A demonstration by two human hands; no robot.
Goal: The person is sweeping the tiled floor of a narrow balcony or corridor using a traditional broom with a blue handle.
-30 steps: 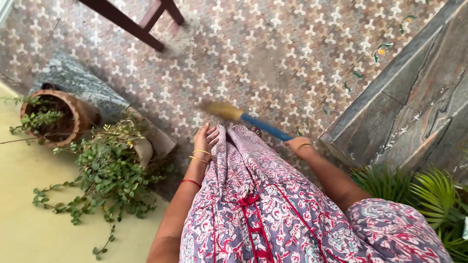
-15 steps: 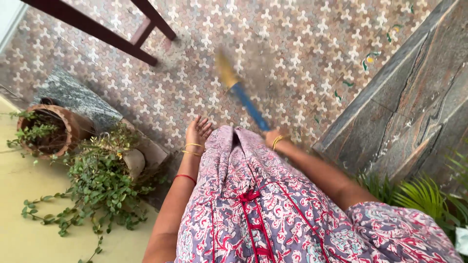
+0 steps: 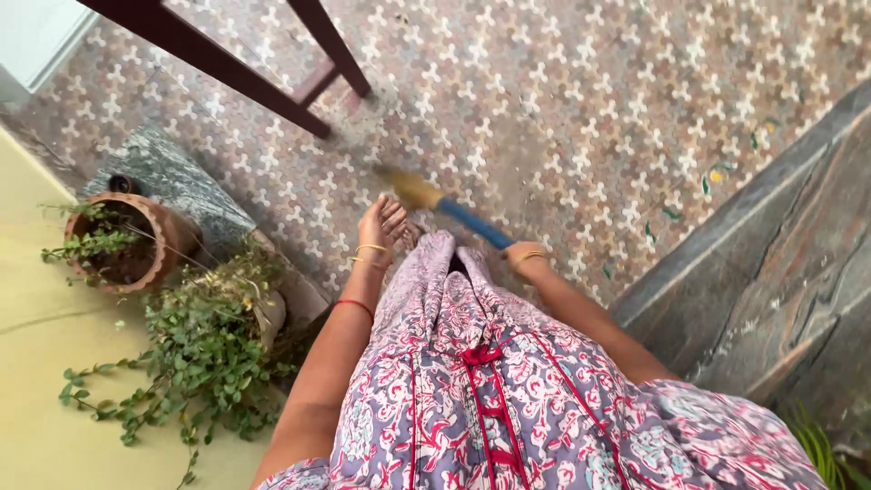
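Note:
My right hand (image 3: 524, 259) is shut on the blue handle of a broom (image 3: 472, 223). The broom's yellowish bristles (image 3: 413, 189) are blurred, low over the patterned tile floor (image 3: 562, 109) just ahead of me. My left hand (image 3: 379, 227) holds nothing. It hangs with fingers spread beside the bristles, with gold bangles and a red thread on the wrist. My grey and red printed dress (image 3: 490, 381) fills the lower middle of the view and hides my feet.
A dark wooden stool's legs (image 3: 313, 86) stand at the top left. A terracotta pot (image 3: 159, 240) on a grey stone slab (image 3: 186, 186) and a trailing green plant (image 3: 204, 358) sit at the left. A raised marbled stone ledge (image 3: 771, 272) runs along the right.
The broom head swung away from me half a second ago and is back near my left hand. The view has tipped, so the stool shows more at the top.

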